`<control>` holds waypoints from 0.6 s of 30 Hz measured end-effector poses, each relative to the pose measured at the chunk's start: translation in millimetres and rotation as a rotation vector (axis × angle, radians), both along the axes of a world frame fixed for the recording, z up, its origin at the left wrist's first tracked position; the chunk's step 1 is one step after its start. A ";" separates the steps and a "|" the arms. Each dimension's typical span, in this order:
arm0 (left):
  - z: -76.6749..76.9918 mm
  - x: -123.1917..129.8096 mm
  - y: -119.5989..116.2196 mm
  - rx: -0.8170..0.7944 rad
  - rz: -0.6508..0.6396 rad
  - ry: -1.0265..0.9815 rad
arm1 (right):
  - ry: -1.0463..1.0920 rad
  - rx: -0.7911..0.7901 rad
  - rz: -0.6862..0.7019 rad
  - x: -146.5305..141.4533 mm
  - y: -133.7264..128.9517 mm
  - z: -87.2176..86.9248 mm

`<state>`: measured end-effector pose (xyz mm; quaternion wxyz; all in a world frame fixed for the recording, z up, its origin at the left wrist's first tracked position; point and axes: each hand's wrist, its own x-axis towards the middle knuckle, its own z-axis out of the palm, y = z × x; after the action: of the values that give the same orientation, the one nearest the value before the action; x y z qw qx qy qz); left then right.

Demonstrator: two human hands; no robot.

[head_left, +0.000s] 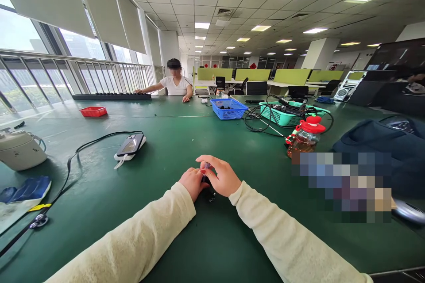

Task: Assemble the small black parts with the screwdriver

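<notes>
My left hand (191, 183) is closed low over the green tabletop (172, 247), its fingers curled around a small dark object, mostly hidden. Against it, my right hand (222, 176) is bent with thumb and index finger at a small purplish-grey piece (206, 165) that sticks up between the hands. Whether this piece and the dark object are joined, I cannot tell. Just below the hands lies a small black item with silvery bits (211, 196), partly in shadow. Both hands touch or nearly touch each other.
To the left are a phone on a white power bank (130, 146), a black strap (69, 163), a glove (26, 194) and a beige pot (20, 148). Farther back stand red (93, 112), blue (229, 109) and teal baskets (282, 117), a red-lidded bottle (305, 137) and a seated person (175, 84).
</notes>
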<state>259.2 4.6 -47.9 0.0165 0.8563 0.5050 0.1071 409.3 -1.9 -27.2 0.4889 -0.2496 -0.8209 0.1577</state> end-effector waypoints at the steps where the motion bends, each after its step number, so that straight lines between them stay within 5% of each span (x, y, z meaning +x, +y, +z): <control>1: 0.4 0.6 0.2 0.003 -0.002 0.000 | 0.011 -0.041 0.023 0.3 0.1 0.7; 7: -1.2 1.4 1.1 0.015 0.015 -0.006 | 0.096 -0.204 0.028 1.7 2.6 4.1; 18: -16.6 -3.6 5.8 0.070 -0.005 -0.129 | 0.155 -0.146 -0.040 1.2 1.1 -0.2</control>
<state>255.6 10.4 -64.5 0.0192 0.8488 0.4968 0.1798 410.5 -0.9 -27.4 0.5345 -0.2879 -0.7617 0.2261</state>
